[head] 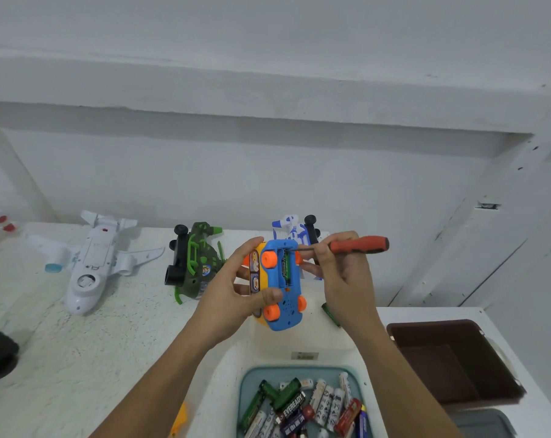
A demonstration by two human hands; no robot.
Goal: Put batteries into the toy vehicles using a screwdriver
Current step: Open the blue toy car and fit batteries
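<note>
Where legible, EVEREADY on one battery (294,406); toy car (287,312) gripped in left hand (233,289), screwdriver (359,244) in right hand (340,273).

Legible in white capitals: "EVEREADY", printed along a black battery (294,407) lying among others in the teal tray (245,384). Printed on the white batteries (326,403) and the red battery (346,417) beside it: markings too blurred to read. Fixed to the white surface just beyond the tray: a small pale label (304,355), lettering too small to make out. Stuck on the yellow side of the toy car (288,311): picture stickers (254,271), with no readable lettering.
</note>
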